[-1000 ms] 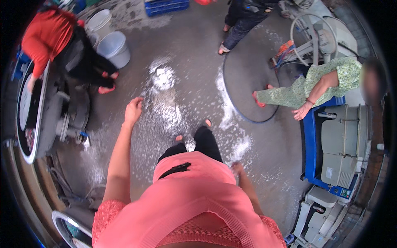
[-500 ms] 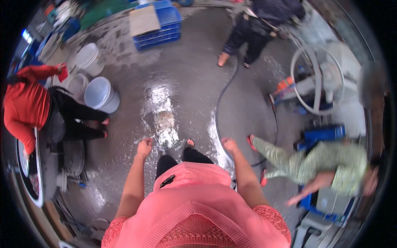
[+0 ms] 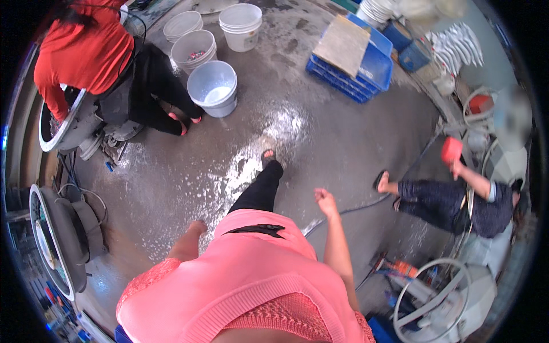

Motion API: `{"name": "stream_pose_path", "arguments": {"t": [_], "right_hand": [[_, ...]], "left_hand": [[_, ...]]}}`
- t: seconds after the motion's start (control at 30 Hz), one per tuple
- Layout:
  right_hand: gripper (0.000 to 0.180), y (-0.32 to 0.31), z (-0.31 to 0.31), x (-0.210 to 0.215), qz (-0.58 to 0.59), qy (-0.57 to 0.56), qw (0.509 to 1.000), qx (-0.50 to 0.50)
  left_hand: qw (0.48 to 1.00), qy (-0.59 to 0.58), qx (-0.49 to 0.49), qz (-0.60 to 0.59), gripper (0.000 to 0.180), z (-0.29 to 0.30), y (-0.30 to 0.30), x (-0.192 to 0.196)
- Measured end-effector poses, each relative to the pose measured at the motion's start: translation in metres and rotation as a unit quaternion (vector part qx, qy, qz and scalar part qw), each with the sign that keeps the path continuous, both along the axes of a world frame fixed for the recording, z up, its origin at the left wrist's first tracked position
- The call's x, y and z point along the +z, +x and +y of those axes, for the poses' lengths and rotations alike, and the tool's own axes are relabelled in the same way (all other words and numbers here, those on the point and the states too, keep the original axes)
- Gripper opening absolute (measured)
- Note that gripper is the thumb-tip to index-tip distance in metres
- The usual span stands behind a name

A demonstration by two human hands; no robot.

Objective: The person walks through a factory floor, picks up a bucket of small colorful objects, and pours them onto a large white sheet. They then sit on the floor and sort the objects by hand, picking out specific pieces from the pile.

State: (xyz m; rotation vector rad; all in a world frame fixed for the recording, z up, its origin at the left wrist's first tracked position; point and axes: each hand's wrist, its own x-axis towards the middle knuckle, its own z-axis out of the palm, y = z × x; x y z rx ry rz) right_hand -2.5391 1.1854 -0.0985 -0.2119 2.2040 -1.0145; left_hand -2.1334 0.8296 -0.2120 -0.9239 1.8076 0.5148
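Our right grip (image 3: 325,202) raised near centre, fingers loosely apart, floor hose (image 3: 366,204) near its right, our left grip (image 3: 198,227) lower, closure we cannot tell, upper-left buckets (image 3: 221,108), one holding reddish bits (image 3: 196,55)

A wet grey floor (image 3: 337,137), flecked with white and bright with glare, spreads before me. Four pale buckets (image 3: 213,108) stand close together on it; a stack of blue crates (image 3: 349,86) sits well apart from them, while a dark hose (image 3: 374,202) curves across the ground.
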Motion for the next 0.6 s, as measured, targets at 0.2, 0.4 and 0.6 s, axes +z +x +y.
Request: {"name": "stream_pose_path", "arguments": {"t": [0.2,0.4,0.6], "right_hand": [[0.023,-0.107,0.097,-0.020,-0.192,0.087,0.966,-0.149],[0.030,-0.208,0.007,0.034,-0.145,0.082,0.955,-0.247],[0.026,-0.306,0.069,-0.137,-0.163,-0.034,0.984,-0.066]], "left_hand": [[0.932,0.035,-0.119,0.341,0.030,-0.056,-0.418,0.112],[0.855,0.011,0.006,0.518,0.026,-0.127,-0.673,0.207],[0.799,0.101,-0.006,0.593,0.022,-0.124,-0.807,0.202]]}}
